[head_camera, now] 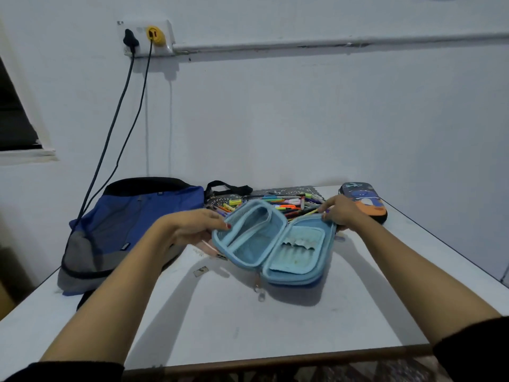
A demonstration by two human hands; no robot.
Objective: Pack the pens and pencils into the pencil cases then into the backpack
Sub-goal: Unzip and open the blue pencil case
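Observation:
A light blue pencil case (272, 244) lies spread open on the white table (248, 321), its mesh pocket on the left half and elastic loops on the right. My left hand (198, 224) grips the left half's edge. My right hand (341, 210) grips the right half's far edge. Behind the case lies a heap of coloured pens and pencils (278, 204) on a dark spotted pouch (283, 192). A second, dark blue and orange pencil case (366, 201) sits shut at the back right. The blue and grey backpack (121, 230) lies at the left.
Two cables (118, 125) hang from a wall socket (146, 37) down behind the backpack. A small scrap (201, 271) lies on the table near the case. The table's right edge runs diagonally close to the second case.

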